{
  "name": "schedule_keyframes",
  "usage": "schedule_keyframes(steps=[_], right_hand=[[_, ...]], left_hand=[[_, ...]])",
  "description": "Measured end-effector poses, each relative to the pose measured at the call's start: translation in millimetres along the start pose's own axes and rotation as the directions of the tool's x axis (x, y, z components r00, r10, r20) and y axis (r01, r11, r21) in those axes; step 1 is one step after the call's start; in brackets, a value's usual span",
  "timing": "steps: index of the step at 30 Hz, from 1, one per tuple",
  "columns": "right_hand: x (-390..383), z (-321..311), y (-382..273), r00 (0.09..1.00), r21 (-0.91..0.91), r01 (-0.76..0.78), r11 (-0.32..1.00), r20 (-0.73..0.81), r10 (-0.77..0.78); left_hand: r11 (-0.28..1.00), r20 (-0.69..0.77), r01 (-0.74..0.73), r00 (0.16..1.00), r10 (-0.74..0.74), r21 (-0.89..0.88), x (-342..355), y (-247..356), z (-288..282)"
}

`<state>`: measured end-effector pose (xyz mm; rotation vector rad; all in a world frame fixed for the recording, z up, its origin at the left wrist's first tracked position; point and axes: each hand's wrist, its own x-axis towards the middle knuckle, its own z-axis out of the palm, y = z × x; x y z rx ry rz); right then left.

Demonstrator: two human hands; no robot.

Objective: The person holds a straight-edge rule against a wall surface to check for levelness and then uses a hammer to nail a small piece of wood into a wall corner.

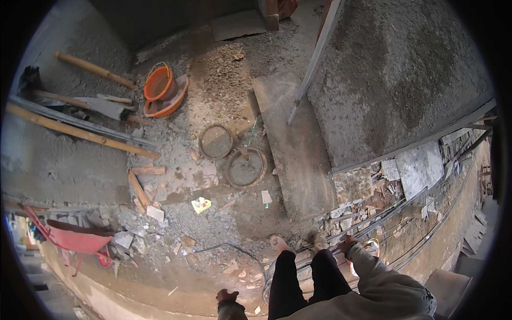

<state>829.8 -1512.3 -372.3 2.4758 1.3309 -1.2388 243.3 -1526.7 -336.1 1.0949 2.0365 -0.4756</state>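
Low at the front, my left hand (227,295) hangs over dirt and rubble with its thumb apart from its loosely bent fingers, holding nothing I can see. My right hand (348,244) is stretched forward above a bundle of dark rods or cables (368,231); its fingers are loosely bent and nothing shows in them. Partly hidden under my right forearm is a pale bucket (372,247). Ahead of my feet, two round rubber pans (215,142) sit side by side; the nearer pan (245,167) holds grey wet mix and a tool with a green handle (253,130).
An orange bucket (160,84) rests in an orange basin (172,105) by a gravel heap (224,69). Wooden poles (80,129) lean at left, above a red wheelbarrow (80,236). A broad board (296,149) lies right of the pans; a metal post (314,64) stands on it.
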Motion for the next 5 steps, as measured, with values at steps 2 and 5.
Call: schedule_keyframes(steps=[2,5], right_hand=[[-9,-54,-40,0.999,0.035,0.035,0.999,0.007,-0.035],[21,-95,-102,1.000,0.410,-0.004,0.912,-0.007,0.008]], left_hand=[[0.878,-0.181,-0.028,0.981,-0.068,-0.478,-5,38,-69],[0.499,-0.192,-0.134,0.979,-0.067,-0.856,48,41,-141]])
